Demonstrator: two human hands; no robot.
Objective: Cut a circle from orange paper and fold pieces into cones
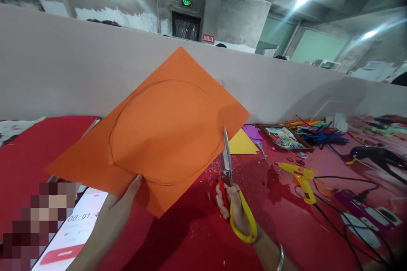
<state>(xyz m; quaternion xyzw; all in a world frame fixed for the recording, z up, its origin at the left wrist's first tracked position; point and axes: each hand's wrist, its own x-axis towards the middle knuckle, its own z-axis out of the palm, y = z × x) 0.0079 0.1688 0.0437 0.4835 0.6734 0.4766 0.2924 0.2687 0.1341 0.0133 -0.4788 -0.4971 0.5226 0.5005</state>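
A sheet of orange paper (171, 123) is held up before me, with a large rounded outline drawn on it in dark line. My left hand (129, 192) pinches its lower edge, the thumb on the front and the other fingers hidden behind. In my right hand (234, 207) is a pair of scissors (243, 222) with one yellow and one red handle loop. Their blades point up and meet the paper's right edge, close to the drawn line. How wide the blades are apart I cannot tell.
On the red table (190, 241) lie a yellow glue gun (299, 175) with a black cable, a purple power strip (365, 211), yellow paper (243, 144) and a tray (286, 139) of craft bits. A phone (76, 228) showing a timer is at left. A pale partition (79, 63) stands behind.
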